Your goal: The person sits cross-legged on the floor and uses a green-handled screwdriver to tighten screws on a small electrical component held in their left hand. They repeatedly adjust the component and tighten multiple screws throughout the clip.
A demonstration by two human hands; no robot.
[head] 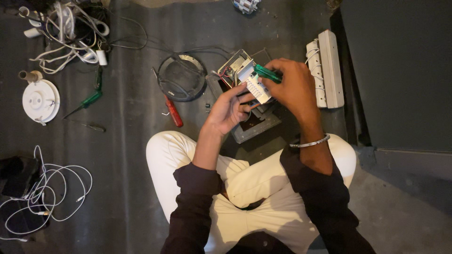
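I sit cross-legged on a dark floor. My left hand (229,109) grips a small white electrical component (257,87) from below. My right hand (293,86) is closed around a green-handled screwdriver (267,73), whose tip is hidden among the parts. Just behind the white component is an opened grey metal box (234,66) with coloured wires inside. A flat grey square base (256,128) lies on the floor beneath my hands.
A round dark lid (181,77) and a red-handled screwdriver (172,110) lie left of my hands, a green-handled one (88,100) further left. White power strips (326,67) sit right. A white round fitting (41,100) and tangled white cables (70,33) are at left.
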